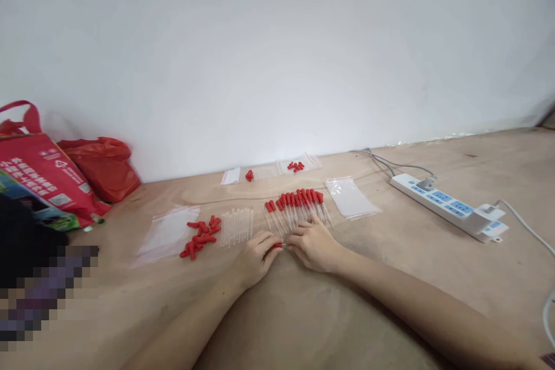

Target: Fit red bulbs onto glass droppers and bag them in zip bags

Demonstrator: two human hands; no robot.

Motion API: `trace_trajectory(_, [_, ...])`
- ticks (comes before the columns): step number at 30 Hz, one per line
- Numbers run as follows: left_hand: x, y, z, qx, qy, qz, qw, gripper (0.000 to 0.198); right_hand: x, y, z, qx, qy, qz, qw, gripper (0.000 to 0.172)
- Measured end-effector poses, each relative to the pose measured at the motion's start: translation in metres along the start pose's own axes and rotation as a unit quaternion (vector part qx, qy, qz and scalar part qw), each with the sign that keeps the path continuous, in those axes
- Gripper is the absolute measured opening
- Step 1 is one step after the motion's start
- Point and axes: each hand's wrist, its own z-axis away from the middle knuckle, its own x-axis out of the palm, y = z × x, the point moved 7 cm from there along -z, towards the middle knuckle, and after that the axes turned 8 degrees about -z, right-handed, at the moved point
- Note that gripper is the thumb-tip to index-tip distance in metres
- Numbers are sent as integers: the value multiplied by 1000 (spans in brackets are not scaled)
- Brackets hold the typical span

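Observation:
Between the thumb and fingers of my left hand (256, 257) is a red rubber bulb (276, 245), pinched low over the table. My right hand (314, 245) is closed on a thin clear glass tube (284, 246) that meets the bulb; most of the tube is hidden by the fingers. Just beyond my hands lies a row of droppers (299, 201), clear tubes with red bulbs on their far ends. Left of them several bare glass tubes (236, 226) lie side by side. Loose red bulbs (200, 237) are heaped farther left.
A clear zip bag (167, 234) lies at left, another bag (352, 198) at right. More bulbs (296, 166) sit by the wall. A white power strip (446, 205) with cables stands right. Red bags (102, 165) and a pink bag (43, 173) are at far left.

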Motion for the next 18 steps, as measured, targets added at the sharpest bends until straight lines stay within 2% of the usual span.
trace_trajectory(2, [-4, -7, 1, -30, 29, -6, 999, 23, -5, 8, -2, 32, -2, 9, 999, 15])
trace_trajectory(4, [-9, -15, 3, -72, 66, -17, 995, 31, -11, 24, -5, 94, 10, -14, 995, 14])
trace_trajectory(6, [-10, -20, 4, -97, 74, -25, 992, 24, -14, 44, -9, 170, 33, -69, 982, 14])
trace_trajectory(9, [-2, -17, 3, -79, 12, -19, 997, 6, -15, 64, -20, 258, 89, -124, 954, 17])
trace_trajectory(12, [5, -12, 3, -50, -34, -18, 998, 15, -7, 64, -40, 285, 116, -97, 947, 19])
trace_trajectory(18, [7, -14, 4, -58, -43, -18, 997, 13, 24, 53, -69, 299, 55, -12, 952, 15])
